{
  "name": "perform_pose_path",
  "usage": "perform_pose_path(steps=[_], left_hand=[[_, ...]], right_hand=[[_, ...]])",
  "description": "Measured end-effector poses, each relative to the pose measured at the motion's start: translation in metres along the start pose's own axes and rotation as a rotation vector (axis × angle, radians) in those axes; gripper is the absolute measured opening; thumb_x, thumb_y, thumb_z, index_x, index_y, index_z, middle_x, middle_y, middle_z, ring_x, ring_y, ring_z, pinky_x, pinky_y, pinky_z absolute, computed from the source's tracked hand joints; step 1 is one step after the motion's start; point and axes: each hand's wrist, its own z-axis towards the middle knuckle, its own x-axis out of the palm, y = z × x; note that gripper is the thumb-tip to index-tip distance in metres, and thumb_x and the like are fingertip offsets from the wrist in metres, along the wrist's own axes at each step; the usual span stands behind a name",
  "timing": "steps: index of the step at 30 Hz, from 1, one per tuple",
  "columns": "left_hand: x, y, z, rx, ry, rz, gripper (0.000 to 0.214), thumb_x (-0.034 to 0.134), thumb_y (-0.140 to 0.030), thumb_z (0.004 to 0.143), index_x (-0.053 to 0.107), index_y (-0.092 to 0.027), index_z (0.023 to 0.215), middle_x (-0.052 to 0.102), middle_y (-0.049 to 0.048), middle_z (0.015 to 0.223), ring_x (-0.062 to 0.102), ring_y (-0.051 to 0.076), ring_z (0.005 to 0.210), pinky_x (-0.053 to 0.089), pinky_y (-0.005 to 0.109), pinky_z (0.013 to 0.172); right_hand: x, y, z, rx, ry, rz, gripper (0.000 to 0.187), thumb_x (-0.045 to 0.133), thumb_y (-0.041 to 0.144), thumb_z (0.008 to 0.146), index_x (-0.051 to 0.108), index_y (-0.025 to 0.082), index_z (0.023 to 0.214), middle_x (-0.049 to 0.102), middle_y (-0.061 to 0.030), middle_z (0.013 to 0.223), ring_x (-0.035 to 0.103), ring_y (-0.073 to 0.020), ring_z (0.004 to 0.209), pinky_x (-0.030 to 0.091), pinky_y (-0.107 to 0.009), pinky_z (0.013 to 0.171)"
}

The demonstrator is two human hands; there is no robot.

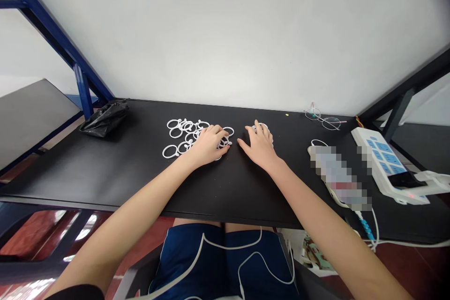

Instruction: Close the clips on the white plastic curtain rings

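Observation:
A heap of several white plastic rings (183,136) lies on the black table (123,173) in front of me. My left hand (209,145) rests palm down on the right part of the heap, fingers spread over the rings. My right hand (260,145) lies flat just to the right, its fingertips on a small separate group of white rings (263,127). Neither hand visibly grips a ring. The rings under both palms are hidden.
A crumpled black plastic bag (105,119) sits at the table's back left. Glasses (325,119) lie at the back right. A white power strip (383,161) with cables and a blurred-out object (337,178) occupy the right side. A blue frame (52,33) rises at left.

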Motion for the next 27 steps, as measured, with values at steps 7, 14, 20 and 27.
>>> perform_pose_path(steps=[7, 14, 20, 27], left_hand=[[0.0, -0.002, -0.001, 0.006, -0.058, -0.021, 0.034, 0.055, -0.035, 0.089, 0.056, -0.019, 0.118, 0.053, 0.0125, 0.119, 0.052, 0.028, 0.106, 0.044, 0.045, 0.093], [0.001, -0.003, -0.001, 0.01, -0.06, -0.018, 0.033, 0.057, -0.032, 0.088, 0.055, -0.018, 0.118, 0.052, 0.0137, 0.124, 0.05, 0.03, 0.114, 0.043, 0.047, 0.096], [0.003, -0.003, -0.001, 0.039, -0.079, -0.003, 0.031, 0.059, -0.03, 0.088, 0.056, -0.018, 0.116, 0.053, 0.0132, 0.123, 0.049, 0.029, 0.115, 0.044, 0.047, 0.098], [0.005, -0.003, -0.002, 0.035, -0.062, -0.015, 0.029, 0.059, -0.031, 0.087, 0.055, -0.02, 0.114, 0.054, 0.011, 0.122, 0.05, 0.028, 0.113, 0.043, 0.047, 0.098]], right_hand=[[0.001, -0.001, 0.001, -0.037, 0.039, -0.016, 0.045, 0.045, 0.044, 0.094, 0.055, 0.015, 0.127, 0.039, -0.0206, 0.148, 0.038, -0.036, 0.135, 0.03, -0.052, 0.106], [0.003, -0.003, 0.001, -0.027, -0.039, 0.048, 0.036, 0.052, 0.039, 0.091, 0.061, 0.016, 0.117, 0.049, -0.0177, 0.141, 0.045, -0.0337, 0.128, 0.032, -0.049, 0.105], [0.0, -0.009, 0.005, 0.002, -0.169, 0.132, 0.024, 0.056, 0.034, 0.087, 0.065, 0.019, 0.104, 0.067, -0.0093, 0.11, 0.057, -0.0296, 0.104, 0.037, -0.047, 0.098], [-0.006, -0.02, 0.011, 0.03, -0.17, 0.168, 0.019, 0.059, 0.023, 0.083, 0.064, 0.02, 0.101, 0.068, -0.0065, 0.104, 0.06, -0.0271, 0.097, 0.042, -0.045, 0.092]])
